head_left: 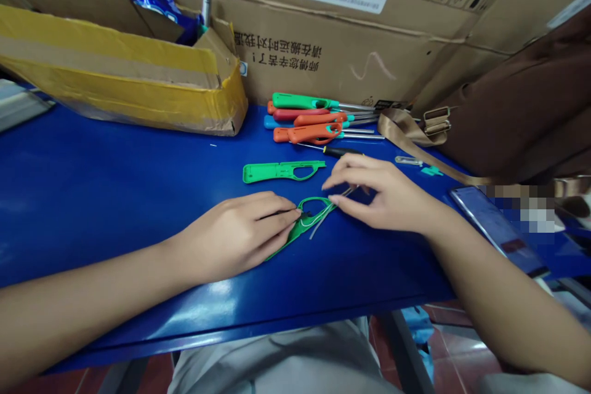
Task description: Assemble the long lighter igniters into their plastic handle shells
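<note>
My left hand (244, 231) presses on a green lighter half-shell (295, 234) lying on the blue table, its fingertips on a small black part inside it. A thin white wire curves through the shell's trigger opening. At the shell's narrow end, my right hand (383, 194) pinches a thin clear tube (319, 225) between thumb and fingers; the tube slants down across the shell. Just beyond my hands lies a second green half-shell (261, 173), its hollow side up. A screwdriver (339, 151) with a black and yellow handle lies behind my right hand.
Several assembled lighters (314, 132) are piled at the back. A yellow-taped carton (184, 98) stands at the left, before a large cardboard box (369, 43). To the right are a brown strap (397, 126), a brown bag (517, 98), small teal pieces (431, 170) and a phone (496, 228).
</note>
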`<state>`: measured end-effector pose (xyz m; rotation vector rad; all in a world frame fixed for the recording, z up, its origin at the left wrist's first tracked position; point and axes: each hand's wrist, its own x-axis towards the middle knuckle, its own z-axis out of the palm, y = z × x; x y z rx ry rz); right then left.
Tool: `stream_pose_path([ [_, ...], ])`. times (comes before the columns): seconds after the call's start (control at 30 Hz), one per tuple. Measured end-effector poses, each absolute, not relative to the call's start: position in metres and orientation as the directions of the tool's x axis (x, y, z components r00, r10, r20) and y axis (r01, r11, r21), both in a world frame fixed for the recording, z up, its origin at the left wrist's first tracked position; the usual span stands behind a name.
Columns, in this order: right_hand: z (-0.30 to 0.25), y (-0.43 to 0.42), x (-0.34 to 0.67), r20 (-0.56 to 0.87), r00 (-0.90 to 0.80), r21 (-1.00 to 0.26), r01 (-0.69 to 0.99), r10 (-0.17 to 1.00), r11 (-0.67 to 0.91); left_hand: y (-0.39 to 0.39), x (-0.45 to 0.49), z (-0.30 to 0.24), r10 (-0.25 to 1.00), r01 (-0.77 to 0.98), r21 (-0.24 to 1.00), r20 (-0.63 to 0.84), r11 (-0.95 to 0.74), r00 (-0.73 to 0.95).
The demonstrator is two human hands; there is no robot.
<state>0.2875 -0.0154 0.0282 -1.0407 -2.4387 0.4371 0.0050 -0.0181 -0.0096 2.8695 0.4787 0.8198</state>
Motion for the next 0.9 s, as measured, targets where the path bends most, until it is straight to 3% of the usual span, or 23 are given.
stream_pose_path([
  [0.13,0.03,0.005,0.317,0.425,-0.296,-0.275,0.858,0.855,0.434,-0.014,0.008,-0.009,0.392,0.28,0.283,0.521,-0.917,0.758],
  [0.2,0.034,0.014,0.339,0.317,-0.115,-0.151,0.974,0.941,0.17,-0.013,0.01,-0.008,0.423,0.289,0.319,0.528,-0.902,0.736],
  [0.3,0.04,0.02,0.369,0.033,0.225,0.029,0.974,0.974,-0.226,-0.011,0.009,-0.006,0.444,0.304,0.335,0.523,-0.892,0.727],
  [0.67,0.04,0.024,0.385,-0.08,0.263,0.034,0.965,0.962,-0.261,-0.006,0.007,-0.006,0.481,0.371,0.308,0.515,-0.876,0.709],
  [0.9,0.052,0.016,0.396,-0.138,0.421,0.125,0.905,0.896,-0.406,-0.005,0.008,-0.006,0.492,0.378,0.316,0.518,-0.87,0.7],
])
